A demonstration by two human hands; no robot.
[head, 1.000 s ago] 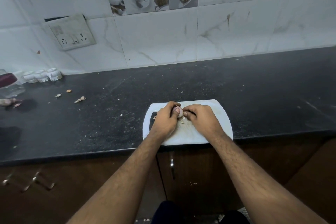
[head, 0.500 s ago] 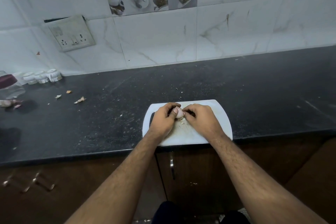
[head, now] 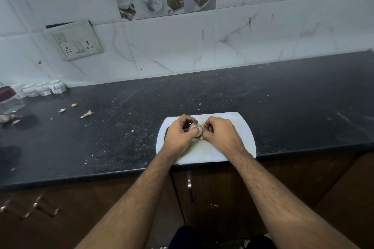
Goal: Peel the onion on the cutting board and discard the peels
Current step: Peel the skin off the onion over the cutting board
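White plastic makes up the cutting board (head: 238, 137), which lies at the near edge of the dark desk (head: 283, 103), its front rim just over the lip above the brown cabinet doors (head: 214, 194). Bare desk runs wide to the right of the board and behind it as far as the marble-tiled wall (head: 263, 32); to the left the desk is open until a few scattered peels (head: 86, 114), 3 small white cups (head: 43, 88) against the wall and a clear jar with a dark red lid (head: 9, 99) at the far left edge. A switch plate (head: 78, 41) hangs tilted on the wall above the cups. The onion (head: 196, 128) sits over the middle of the board, between both hands, pale with a purple tinge. The left hand (head: 180, 135) curls round it from the left, thumb laid across its near side and fingers (head: 189, 119) arched over the top. The right hand (head: 221, 134) meets it from the right, fingers bent inward and tips pinching at the onion's skin, knuckles raised. Both forearms reach in from the bottom of the view and converge on the board, wrists low over its surface.
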